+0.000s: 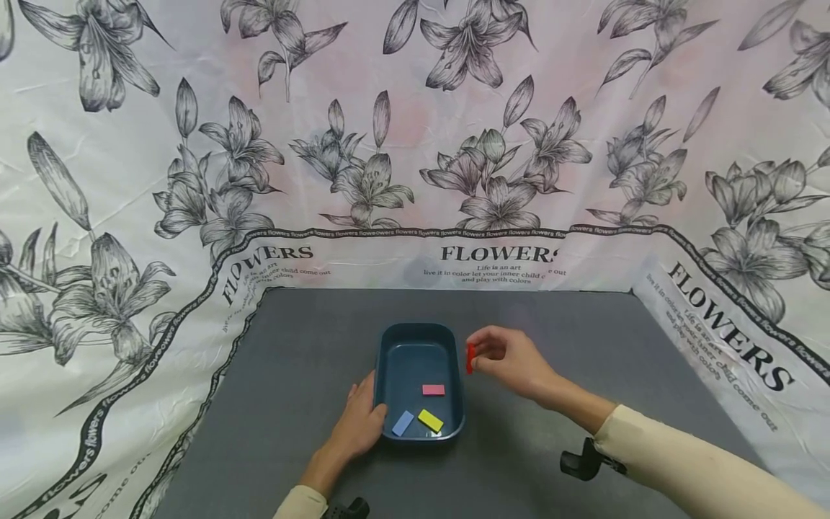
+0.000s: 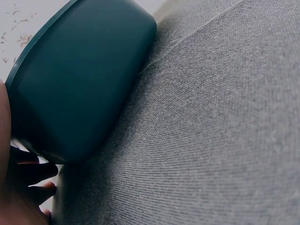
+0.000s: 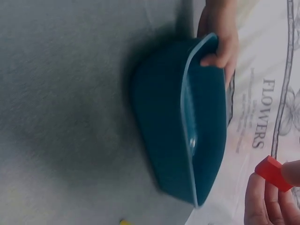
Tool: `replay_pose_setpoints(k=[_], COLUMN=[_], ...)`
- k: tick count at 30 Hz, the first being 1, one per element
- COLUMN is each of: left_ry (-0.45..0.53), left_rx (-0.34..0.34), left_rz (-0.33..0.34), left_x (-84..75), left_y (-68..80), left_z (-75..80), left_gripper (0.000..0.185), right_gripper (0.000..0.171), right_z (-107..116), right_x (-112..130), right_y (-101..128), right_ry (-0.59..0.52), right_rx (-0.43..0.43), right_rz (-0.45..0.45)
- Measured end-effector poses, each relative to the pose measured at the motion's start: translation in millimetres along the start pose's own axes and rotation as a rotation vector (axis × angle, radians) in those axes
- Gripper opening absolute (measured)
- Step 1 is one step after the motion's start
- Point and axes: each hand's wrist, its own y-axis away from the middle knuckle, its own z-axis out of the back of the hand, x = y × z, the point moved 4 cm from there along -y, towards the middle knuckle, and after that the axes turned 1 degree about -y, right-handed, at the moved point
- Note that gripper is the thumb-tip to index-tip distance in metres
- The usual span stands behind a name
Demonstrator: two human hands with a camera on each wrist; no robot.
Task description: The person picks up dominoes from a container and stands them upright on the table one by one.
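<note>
Your right hand [image 1: 512, 358] pinches a small red block [image 1: 470, 357] between thumb and fingertips; the block stands on edge in that pinch, raised off the grey mat [image 1: 298, 375], just outside the right rim of the dark blue tray [image 1: 389, 339]; from the right wrist view the same red block [image 3: 272, 173] shows at the tips of your fingers [image 3: 260, 201], with the tray's wall [image 3: 159, 140] close by on the far side of it.

Your left hand [image 1: 359, 422] grips the tray at its near left corner; the thumb hooks over the rim while the palm and the other fingers lie against the outer wall; the right wrist view shows that thumb curled over the rim [image 3: 216, 60]; in the left wrist view the tray's outer wall [image 2: 79, 79] fills the space right beside the palm, with the fingertips [image 2: 37, 190] tucked low at its base.

Inside the tray, across the rim from your pinch, lie three flat blocks; a pink block [image 1: 433, 390] sits nearest the red one; a yellow block [image 1: 430, 420] lies toward you from it; a light blue block [image 1: 403, 423] lies just beside your left thumb.

The tray rests on the mat, between your two hands; a flower-printed cloth [image 1: 415, 144] stands beyond both hands.
</note>
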Motion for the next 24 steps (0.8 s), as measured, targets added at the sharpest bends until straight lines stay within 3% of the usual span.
replay_pose_setpoints(k=[5, 11, 17, 24], left_ry=[0.014, -0.036, -0.05, -0.025], left_rx=[-0.025, -0.046, -0.035, 0.003], left_rz=[-0.029, -0.043, -0.049, 0.009], left_x=[5.6, 22.3, 24.2, -2.6], left_y=[-0.3, -3.1, -3.8, -0.4], left_z=[-1.7, -8.3, -10.2, -0.2], left_gripper=[0.069, 0.07, 0.071, 0.071], right_gripper=[0.026, 0.026, 0.026, 0.026], right_z=[14, 24, 24, 19], right_x=[-7, -23, -45, -70], right_y=[8, 17, 24, 26], right_ry=[0.03, 0.062, 0.097, 0.167], right_rx=[-0.032, -0.079, -0.112, -0.159], right_rz=[0.035, 0.063, 0.056, 0.091])
